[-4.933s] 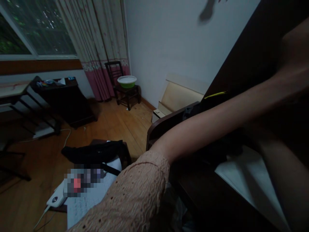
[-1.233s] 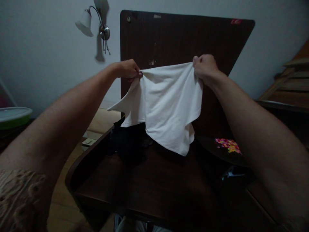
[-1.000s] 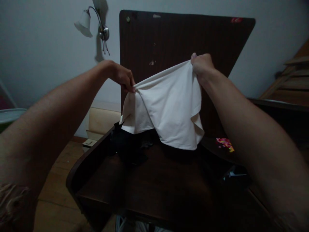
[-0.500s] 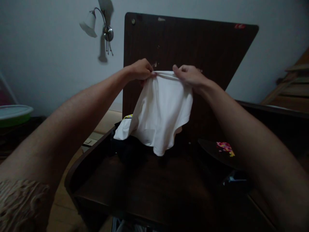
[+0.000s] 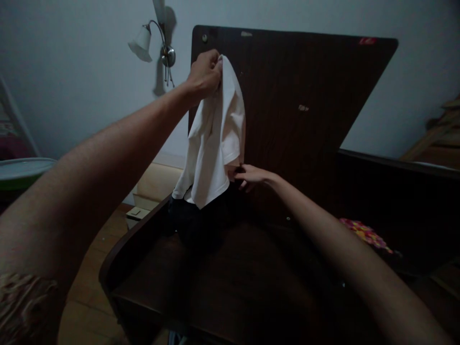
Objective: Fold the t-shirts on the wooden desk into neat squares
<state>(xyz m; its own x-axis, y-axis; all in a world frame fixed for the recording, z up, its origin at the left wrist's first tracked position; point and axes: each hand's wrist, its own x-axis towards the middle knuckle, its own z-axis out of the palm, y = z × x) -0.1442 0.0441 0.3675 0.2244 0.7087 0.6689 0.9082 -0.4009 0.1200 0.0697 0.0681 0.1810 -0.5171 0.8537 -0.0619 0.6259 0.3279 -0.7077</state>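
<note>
Above desk (image 5: 223, 282), left hand (image 5: 205, 74) clenching cloth (image 5: 213, 146), right hand (image 5: 253, 176) half-open against it

Plain white cloth (image 5: 212, 158), dark brown desk (image 5: 223, 282), pink-and-yellow speckled patch (image 5: 364, 234)

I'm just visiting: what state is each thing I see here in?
White fabric cloth: hanging in folds.
Left hand: raised, closed on the cloth.
Right hand: at the cloth's lower edge, grip unclear.
Black fabric heap: crumpled.
Metal wall lamp with white bell-shaped shade: unlit.
Dark brown wooden panel: upright.
</note>
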